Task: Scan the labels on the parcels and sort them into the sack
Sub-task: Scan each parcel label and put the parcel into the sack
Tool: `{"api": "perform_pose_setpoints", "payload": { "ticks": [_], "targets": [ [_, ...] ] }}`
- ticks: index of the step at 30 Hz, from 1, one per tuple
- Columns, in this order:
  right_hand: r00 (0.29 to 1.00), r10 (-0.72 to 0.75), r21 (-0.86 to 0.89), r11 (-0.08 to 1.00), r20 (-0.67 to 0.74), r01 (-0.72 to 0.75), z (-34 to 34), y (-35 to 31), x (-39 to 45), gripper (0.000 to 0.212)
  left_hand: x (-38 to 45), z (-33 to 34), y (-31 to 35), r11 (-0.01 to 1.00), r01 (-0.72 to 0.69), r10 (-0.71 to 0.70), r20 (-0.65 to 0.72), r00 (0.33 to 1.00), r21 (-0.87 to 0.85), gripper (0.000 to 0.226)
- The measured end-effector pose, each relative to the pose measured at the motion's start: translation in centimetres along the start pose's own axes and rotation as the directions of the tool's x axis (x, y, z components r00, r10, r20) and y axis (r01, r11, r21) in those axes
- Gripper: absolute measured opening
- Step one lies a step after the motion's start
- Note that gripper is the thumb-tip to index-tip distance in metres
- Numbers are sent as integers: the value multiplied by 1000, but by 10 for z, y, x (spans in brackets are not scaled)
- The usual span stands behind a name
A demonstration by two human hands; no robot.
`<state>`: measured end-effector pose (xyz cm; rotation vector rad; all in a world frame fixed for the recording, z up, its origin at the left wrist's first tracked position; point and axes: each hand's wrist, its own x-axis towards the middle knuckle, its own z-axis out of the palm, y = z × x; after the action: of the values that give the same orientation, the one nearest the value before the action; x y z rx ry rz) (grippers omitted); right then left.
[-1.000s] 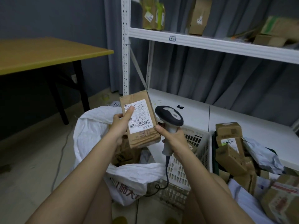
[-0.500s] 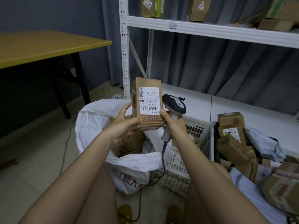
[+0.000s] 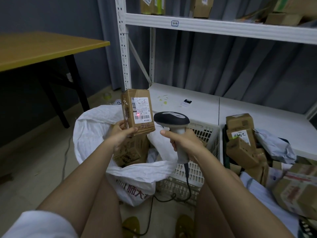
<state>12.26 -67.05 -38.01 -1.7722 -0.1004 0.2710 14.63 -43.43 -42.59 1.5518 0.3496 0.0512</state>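
My left hand [image 3: 122, 133] grips the lower end of a small brown cardboard parcel [image 3: 137, 112], held upright above the open white sack [image 3: 89, 133]. Its white label faces the scanner, and a red light spot shows on the label. My right hand [image 3: 184, 143] holds the grey handle of a black-headed barcode scanner [image 3: 171, 119], just right of the parcel and aimed at it. More brown parcels [image 3: 131, 151] lie inside the sack.
A white slotted basket [image 3: 200, 169] stands behind the scanner. At the right lies a heap of brown parcels [image 3: 243, 141] and a grey mailer bag [image 3: 274, 146]. White shelving [image 3: 214, 26] holds boxes above. A yellow table [image 3: 42, 47] stands at left. The scanner cable [image 3: 171, 198] trails on the floor.
The parcel turned from tilted to upright and moved left, away from the scanner. The scanner head has dropped lower and its red spot now lies on the label.
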Motion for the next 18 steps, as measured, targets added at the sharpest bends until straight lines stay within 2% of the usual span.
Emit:
{"api": "perform_pose_setpoints", "payload": {
  "ticks": [7, 18],
  "targets": [
    [1000, 9, 53, 999, 7, -9, 3, 13, -7, 36, -1, 9, -5, 1000, -5, 5, -29, 1000, 0, 68],
    [998, 57, 71, 996, -19, -56, 2, 17, -4, 32, 4, 2, -14, 999, 14, -12, -57, 998, 44, 72]
  ]
}}
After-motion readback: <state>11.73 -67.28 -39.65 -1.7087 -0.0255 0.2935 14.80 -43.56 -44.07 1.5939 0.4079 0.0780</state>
